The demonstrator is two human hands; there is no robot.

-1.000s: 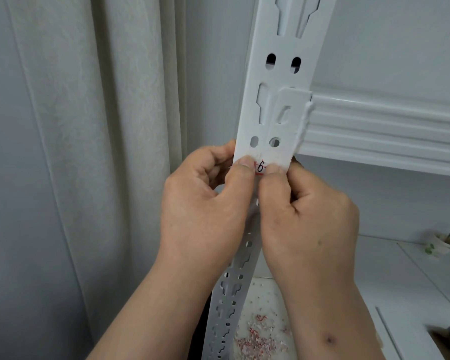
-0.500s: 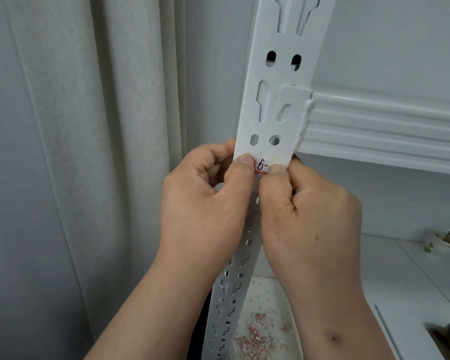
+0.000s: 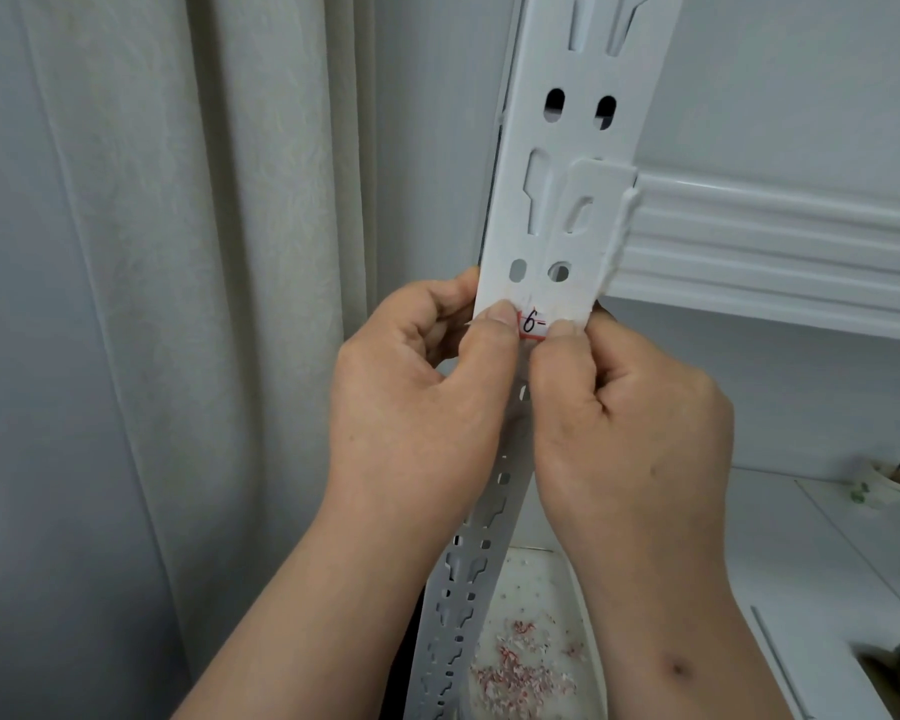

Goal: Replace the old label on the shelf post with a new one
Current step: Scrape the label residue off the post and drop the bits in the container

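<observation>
Curtained wall, one post, one label, two hands

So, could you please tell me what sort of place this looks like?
Probably a storeroom or back room: a slotted white shelf post carrying a handwritten label, a pale curtain, and a paper cup on a white surface.

The shelf post is glossy white, punched with dark slots. The label is white, red-edged, with black handwriting "6-". The curtain is cream. Red-and-white scraps speckle the lower shelf.
</observation>
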